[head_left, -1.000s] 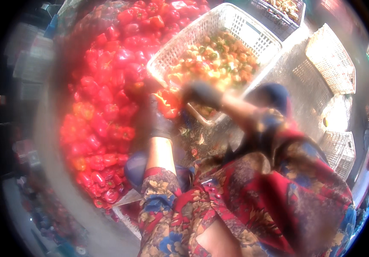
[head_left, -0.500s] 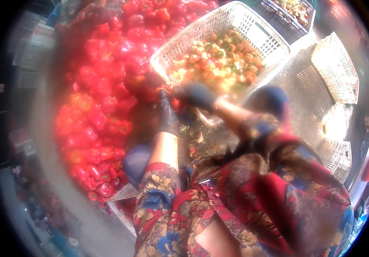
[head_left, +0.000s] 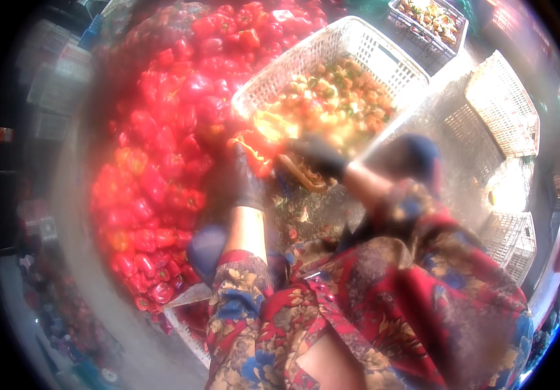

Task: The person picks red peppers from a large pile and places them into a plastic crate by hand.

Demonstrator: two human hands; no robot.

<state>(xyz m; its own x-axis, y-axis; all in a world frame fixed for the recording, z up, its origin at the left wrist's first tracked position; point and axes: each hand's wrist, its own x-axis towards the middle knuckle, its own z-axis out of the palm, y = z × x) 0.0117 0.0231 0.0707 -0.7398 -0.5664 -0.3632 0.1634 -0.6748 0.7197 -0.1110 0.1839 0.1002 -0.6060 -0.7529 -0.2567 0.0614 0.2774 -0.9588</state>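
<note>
White plastic lattice basket, rectangular, is sitting tilted at the upper middle and is serving as the landmark here; it is holding a mixed lot of yellow, orange and green pepper pieces. To the left of the basket, and running down well below it, a large heap of whole red bell peppers is lying on the ground. Just below the basket's near-left corner, the left hand, in a dark glove, is reaching in beside a red-and-orange pepper; the fingers are appearing curled against it, but motion blur is hiding how tightly they are closing, so the hold cannot be told. Just below the basket's near rim, the right hand, also dark-gloved, is hovering blurred next to the same pepper; whether it is gripping anything cannot be told. Under the two hands, below the basket, scraps and trimmings are littering the wet grey floor. To the right of the basket, further white lattice crates are standing empty side up. Below everything, the person's red floral patterned sleeves and lap are filling the lower frame.
</note>
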